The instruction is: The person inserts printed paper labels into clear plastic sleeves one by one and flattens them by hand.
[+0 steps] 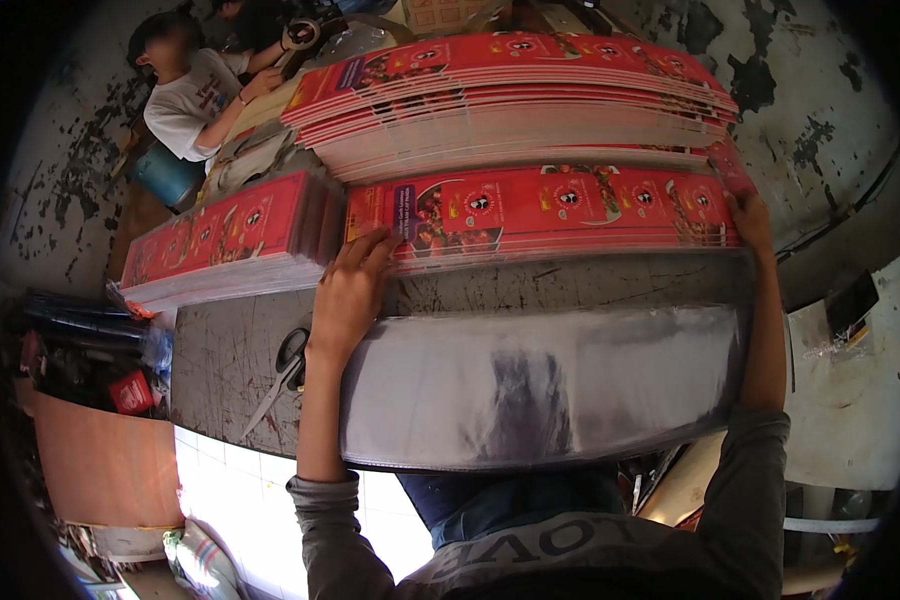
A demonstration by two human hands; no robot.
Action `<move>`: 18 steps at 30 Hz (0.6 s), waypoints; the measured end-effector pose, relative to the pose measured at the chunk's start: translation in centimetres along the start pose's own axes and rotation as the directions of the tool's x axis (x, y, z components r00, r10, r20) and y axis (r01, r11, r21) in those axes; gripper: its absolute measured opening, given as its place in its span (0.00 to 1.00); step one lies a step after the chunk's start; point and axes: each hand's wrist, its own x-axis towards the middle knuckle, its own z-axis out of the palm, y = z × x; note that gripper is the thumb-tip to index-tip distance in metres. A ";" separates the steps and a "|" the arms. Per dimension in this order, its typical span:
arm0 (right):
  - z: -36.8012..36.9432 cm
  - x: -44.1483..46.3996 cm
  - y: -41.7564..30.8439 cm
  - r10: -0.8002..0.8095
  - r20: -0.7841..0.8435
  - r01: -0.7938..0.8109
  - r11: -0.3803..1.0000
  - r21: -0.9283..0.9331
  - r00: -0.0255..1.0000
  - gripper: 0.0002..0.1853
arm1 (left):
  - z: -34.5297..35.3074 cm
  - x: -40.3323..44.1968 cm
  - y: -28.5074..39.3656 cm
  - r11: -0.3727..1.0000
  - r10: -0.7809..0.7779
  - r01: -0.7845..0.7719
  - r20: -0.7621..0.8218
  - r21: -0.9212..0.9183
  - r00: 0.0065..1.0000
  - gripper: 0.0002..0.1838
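Observation:
A stack of long red printed sheets [520, 208] with food pictures lies across the middle of the table. At its near left corner, the fingers of my left hand [352, 290] press over the edge, thumb hidden. My right hand [750, 218] has its fingers closed round the right end of the same red sheets. Between my forearms, close to my body, sits a pile of clear plastic sleeves [450, 380], glossy and reflecting light. Scissors [278, 385] with black handles rest just left of my left forearm.
Behind is a taller stack of red printed sheets [530, 125]. To the left stands another red stack [220, 235] in plastic. The scratched dark tabletop [220, 350] ends near my waist. A person [205, 95] works at the far left, near a blue bucket [167, 175].

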 end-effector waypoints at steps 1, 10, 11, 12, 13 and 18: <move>-0.3 0.1 -0.4 -0.093 -0.125 0.087 0.995 -0.049 0.988 0.17 | 0.0 0.0 0.0 0.999 0.021 -0.021 -0.001 0.040 1.000 0.18; -3.1 1.2 -19.5 -0.684 -0.388 0.627 0.726 -0.283 0.617 0.26 | -0.3 0.2 0.4 0.999 -0.014 0.017 -0.075 0.037 0.997 0.15; -2.7 1.8 -20.9 -0.684 -0.389 0.628 0.726 -0.281 0.616 0.26 | -0.2 0.2 0.2 0.999 -0.015 0.018 -0.076 0.039 0.997 0.15; -2.2 2.7 -22.0 -0.695 -0.387 0.647 0.714 -0.268 0.606 0.25 | -0.1 0.2 0.2 1.000 -0.003 0.006 -0.089 0.025 0.996 0.15; -1.7 3.4 -22.9 -0.706 -0.385 0.667 0.700 -0.254 0.594 0.25 | 0.0 0.3 0.1 1.000 0.007 -0.006 -0.102 0.010 0.995 0.14; 1.1 4.6 -24.5 -0.687 -0.402 0.690 0.705 -0.166 0.605 0.21 | 0.0 0.3 0.1 1.000 0.000 0.001 -0.125 0.005 0.992 0.13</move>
